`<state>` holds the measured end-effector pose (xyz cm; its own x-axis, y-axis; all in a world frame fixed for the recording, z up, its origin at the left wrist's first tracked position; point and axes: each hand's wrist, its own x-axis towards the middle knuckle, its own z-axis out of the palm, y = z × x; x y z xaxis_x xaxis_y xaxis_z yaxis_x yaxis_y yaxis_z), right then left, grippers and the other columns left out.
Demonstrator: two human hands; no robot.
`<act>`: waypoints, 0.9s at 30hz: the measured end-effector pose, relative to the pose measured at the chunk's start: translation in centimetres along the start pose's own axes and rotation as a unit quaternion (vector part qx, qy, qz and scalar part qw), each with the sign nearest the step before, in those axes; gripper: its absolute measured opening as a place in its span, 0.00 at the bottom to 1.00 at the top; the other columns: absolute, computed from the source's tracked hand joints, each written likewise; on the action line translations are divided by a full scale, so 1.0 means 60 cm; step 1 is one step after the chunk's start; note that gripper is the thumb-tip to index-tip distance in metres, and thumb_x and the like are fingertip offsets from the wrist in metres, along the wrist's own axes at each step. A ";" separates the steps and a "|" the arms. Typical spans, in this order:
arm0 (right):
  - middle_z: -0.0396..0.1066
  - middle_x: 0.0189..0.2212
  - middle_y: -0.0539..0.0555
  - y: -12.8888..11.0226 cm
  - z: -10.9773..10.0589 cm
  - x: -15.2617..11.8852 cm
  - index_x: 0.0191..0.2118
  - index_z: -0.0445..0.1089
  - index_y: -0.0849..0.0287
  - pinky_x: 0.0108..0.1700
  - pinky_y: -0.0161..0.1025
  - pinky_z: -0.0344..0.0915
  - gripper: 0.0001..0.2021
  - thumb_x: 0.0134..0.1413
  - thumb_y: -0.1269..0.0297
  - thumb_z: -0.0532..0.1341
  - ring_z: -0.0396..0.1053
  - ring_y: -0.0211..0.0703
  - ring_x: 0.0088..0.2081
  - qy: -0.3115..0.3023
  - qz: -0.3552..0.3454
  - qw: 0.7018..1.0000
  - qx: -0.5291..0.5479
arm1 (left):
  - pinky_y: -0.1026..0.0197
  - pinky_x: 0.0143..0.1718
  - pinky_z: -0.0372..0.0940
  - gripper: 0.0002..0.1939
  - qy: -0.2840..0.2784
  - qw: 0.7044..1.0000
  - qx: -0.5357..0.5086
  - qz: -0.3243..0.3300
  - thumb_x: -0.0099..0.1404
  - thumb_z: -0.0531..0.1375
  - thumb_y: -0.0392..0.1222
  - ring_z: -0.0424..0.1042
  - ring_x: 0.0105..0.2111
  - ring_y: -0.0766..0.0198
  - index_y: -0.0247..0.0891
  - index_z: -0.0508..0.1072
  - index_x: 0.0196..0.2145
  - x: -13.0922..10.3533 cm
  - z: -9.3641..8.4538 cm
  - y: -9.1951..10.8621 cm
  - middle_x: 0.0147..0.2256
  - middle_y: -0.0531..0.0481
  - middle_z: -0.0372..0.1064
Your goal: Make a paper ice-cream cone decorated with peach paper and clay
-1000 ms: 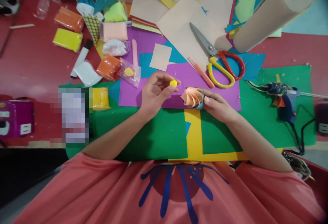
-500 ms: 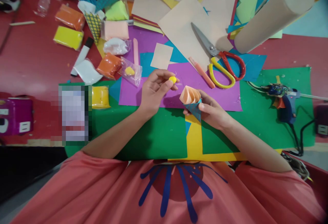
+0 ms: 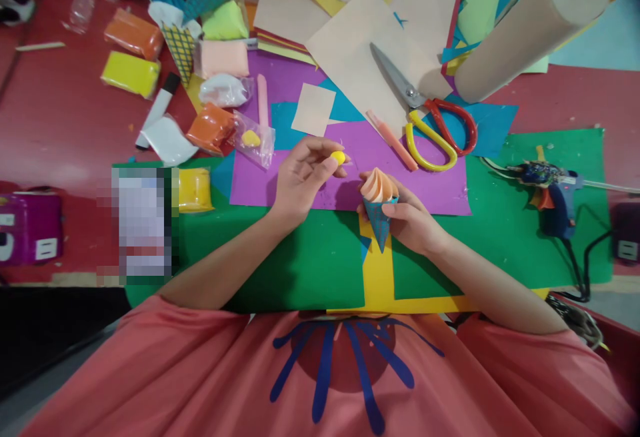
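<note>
Between the thumb and fingers of my left hand [image 3: 303, 174] is a small yellow ball of clay [image 3: 339, 158]. My right hand [image 3: 413, 217] grips a toy ice cream cone [image 3: 381, 207] with a blue patterned cone and a ridged, peach-coloured swirl on top. The cone's tip points down toward me. Both hands are above the purple sheet [image 3: 440, 190] and the green sheet [image 3: 300, 264], a short distance apart. Beyond them lie scissors [image 3: 420, 104] with red and yellow handles and a peach-coloured pen [image 3: 391, 140].
Packets of clay [image 3: 213, 127] and several finished cones [image 3: 179, 37] lie at the upper left, near a marker [image 3: 159, 110]. A blurred-out rectangle [image 3: 143, 224] is at the left. A glue gun [image 3: 556, 200] rests at the right, below a cardboard tube [image 3: 530, 30].
My right hand has turned the ice cream cone more upright, so its swirl now shows from the side. My left hand keeps the yellow clay ball in nearly the same place.
</note>
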<state>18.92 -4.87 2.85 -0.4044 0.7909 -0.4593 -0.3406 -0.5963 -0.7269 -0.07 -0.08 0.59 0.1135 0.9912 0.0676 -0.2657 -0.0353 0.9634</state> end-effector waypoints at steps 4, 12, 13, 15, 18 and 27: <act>0.76 0.41 0.50 0.007 0.002 0.001 0.48 0.64 0.52 0.49 0.43 0.73 0.26 0.40 0.62 0.71 0.76 0.44 0.43 -0.025 -0.010 1.000 -0.005 | 0.66 0.31 0.70 0.15 -0.038 0.999 -0.002 0.003 0.61 0.68 0.55 0.76 0.27 0.70 0.43 0.78 0.38 0.001 -0.003 -0.003 0.32 0.53 0.78; 0.71 0.34 0.43 0.012 0.000 -0.006 0.44 0.57 0.49 0.38 0.39 0.75 0.28 0.44 0.59 0.75 0.74 0.36 0.31 -0.047 -0.053 0.996 -0.058 | 0.67 0.25 0.66 0.16 -0.024 1.000 -0.001 -0.017 0.60 0.69 0.57 0.76 0.26 0.69 0.44 0.80 0.37 -0.002 0.000 0.000 0.30 0.53 0.76; 0.70 0.33 0.43 0.012 0.000 -0.006 0.47 0.58 0.49 0.38 0.39 0.74 0.29 0.44 0.59 0.75 0.74 0.36 0.31 -0.046 -0.053 0.996 -0.058 | 0.67 0.25 0.66 0.16 -0.024 1.000 0.001 -0.018 0.60 0.69 0.57 0.76 0.26 0.69 0.43 0.80 0.37 -0.002 0.000 0.000 0.30 0.53 0.77; 0.70 0.35 0.44 0.011 -0.001 -0.004 0.53 0.56 0.48 0.40 0.41 0.74 0.33 0.42 0.60 0.73 0.75 0.38 0.32 -0.057 -0.050 0.997 -0.031 | 0.66 0.27 0.67 0.16 -0.026 1.000 0.000 -0.016 0.60 0.68 0.57 0.76 0.26 0.68 0.44 0.80 0.37 -0.001 0.000 0.000 0.31 0.52 0.77; 0.74 0.38 0.48 0.009 -0.001 0.001 0.54 0.57 0.50 0.44 0.46 0.75 0.31 0.42 0.60 0.67 0.77 0.44 0.37 -0.072 -0.021 0.997 0.028 | 0.66 0.30 0.69 0.13 -0.034 0.999 -0.009 -0.008 0.61 0.68 0.55 0.77 0.27 0.69 0.45 0.80 0.37 0.000 -0.001 -0.001 0.32 0.52 0.78; 0.72 0.38 0.45 0.009 0.003 -0.003 0.46 0.59 0.50 0.46 0.41 0.73 0.30 0.40 0.61 0.76 0.76 0.39 0.37 -0.043 -0.064 0.997 -0.029 | 0.66 0.29 0.68 0.15 -0.047 0.999 0.005 0.008 0.64 0.65 0.56 0.76 0.27 0.69 0.44 0.79 0.40 0.002 -0.007 -0.011 0.32 0.52 0.77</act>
<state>18.64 -5.32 2.65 -0.4337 0.8434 -0.3171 -0.3461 -0.4809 -0.8056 -0.27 0.13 -0.14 0.1998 0.9741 0.1062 -0.2589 -0.0521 0.9645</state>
